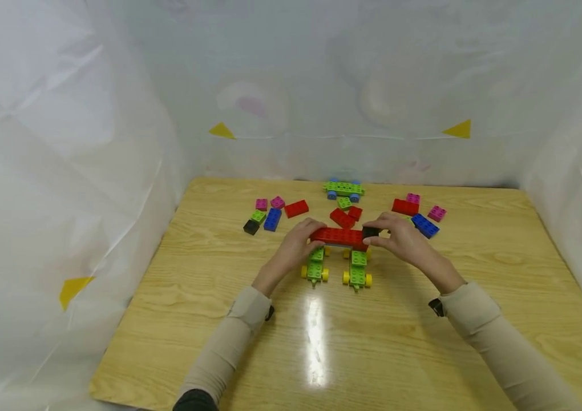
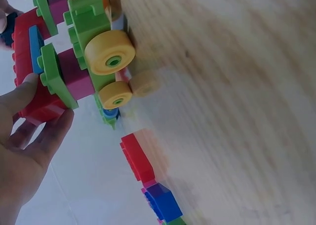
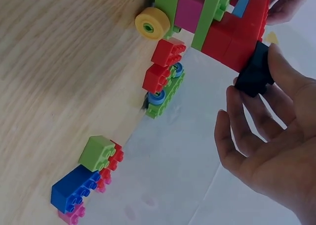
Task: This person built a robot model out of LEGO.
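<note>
Two green wheeled bases, a left base (image 1: 315, 270) and a right base (image 1: 357, 275), carry yellow wheels (image 2: 109, 52). Magenta bricks (image 2: 75, 72) and green bricks rise from them. Across the top lies a row of red bricks (image 1: 339, 236), with a blue brick (image 2: 35, 48) under its middle. My left hand (image 1: 293, 246) grips the row's left end between thumb and fingers. In my right hand (image 1: 403, 238), thumb and fingertips pinch a black brick (image 3: 255, 70) against the right end of the red row. Whether it is joined I cannot tell.
Behind the build stands a green base with blue wheels (image 1: 344, 188), near loose red bricks (image 1: 342, 218). Loose bricks lie at the left, including a blue brick (image 1: 273, 219) and a black brick (image 1: 251, 227). Another blue brick (image 1: 425, 226) and pink bricks lie right.
</note>
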